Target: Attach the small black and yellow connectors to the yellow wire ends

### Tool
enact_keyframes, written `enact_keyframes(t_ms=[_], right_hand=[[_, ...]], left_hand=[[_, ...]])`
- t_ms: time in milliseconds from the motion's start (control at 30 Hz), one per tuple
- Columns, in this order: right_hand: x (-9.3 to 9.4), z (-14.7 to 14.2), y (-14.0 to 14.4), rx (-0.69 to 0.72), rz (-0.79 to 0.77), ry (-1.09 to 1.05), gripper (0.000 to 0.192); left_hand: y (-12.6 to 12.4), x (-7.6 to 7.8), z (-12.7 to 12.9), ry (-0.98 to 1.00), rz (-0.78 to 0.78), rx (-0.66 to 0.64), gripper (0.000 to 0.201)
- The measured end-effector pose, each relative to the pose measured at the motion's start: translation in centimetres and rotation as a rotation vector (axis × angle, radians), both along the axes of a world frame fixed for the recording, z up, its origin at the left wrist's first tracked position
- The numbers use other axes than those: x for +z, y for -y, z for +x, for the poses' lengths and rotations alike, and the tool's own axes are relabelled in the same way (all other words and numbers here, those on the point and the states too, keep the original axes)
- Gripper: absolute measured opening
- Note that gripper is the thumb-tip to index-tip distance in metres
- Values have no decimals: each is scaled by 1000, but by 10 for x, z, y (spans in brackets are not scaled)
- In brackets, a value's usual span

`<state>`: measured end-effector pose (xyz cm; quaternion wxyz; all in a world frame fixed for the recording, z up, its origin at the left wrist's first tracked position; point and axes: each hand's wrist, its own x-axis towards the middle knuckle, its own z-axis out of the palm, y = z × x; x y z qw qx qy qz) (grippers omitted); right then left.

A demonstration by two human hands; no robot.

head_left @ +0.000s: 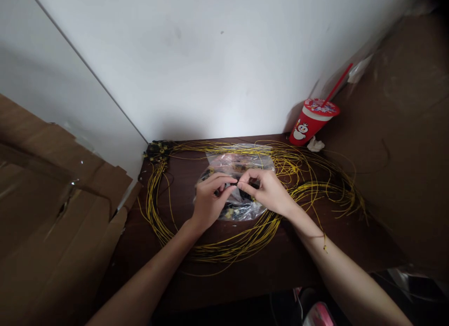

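Note:
My left hand (212, 195) and my right hand (264, 188) meet above a clear plastic bag (242, 211), fingertips pinched close together. Between them is a small dark piece (234, 183), too small to name, which both hands appear to grip. Inside the bag lie dark and yellowish small parts, partly hidden by my hands. Around it curves a large loop of thin yellow and black wires (242, 242), passing beneath my forearms. At the loop's far left end sits a cluster of dark connectors (157, 150).
A red cup (308, 122) with a straw stands at the back right, beside a crumpled white tissue (315, 144). Cardboard (52, 199) rises at the left, and a brown plastic-covered surface (396, 153) at the right. A white wall (196, 59) closes off the dark tabletop (185, 176).

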<state>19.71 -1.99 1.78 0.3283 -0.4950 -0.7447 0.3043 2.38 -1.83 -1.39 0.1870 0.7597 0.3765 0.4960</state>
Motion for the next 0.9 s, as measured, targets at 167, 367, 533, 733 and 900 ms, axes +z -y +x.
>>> enact_keyframes(t_ms=[167, 367, 533, 733, 900], right_hand=[[-2, 2, -1, 11, -8, -18, 14], [-2, 2, -1, 24, 13, -143, 16], [-2, 2, -2, 8, 9, -159, 11], [-2, 0, -2, 0, -20, -135, 10], [-1, -2, 1, -21, -3, -117, 10]], left_hand=[[0, 0, 0, -18, 18, -2, 9], [-2, 4, -1, 66, -16, 31, 9], [-2, 5, 0, 83, -37, 34, 8], [-1, 3, 0, 58, -33, 19, 9], [0, 4, 0, 43, -27, 24, 10]])
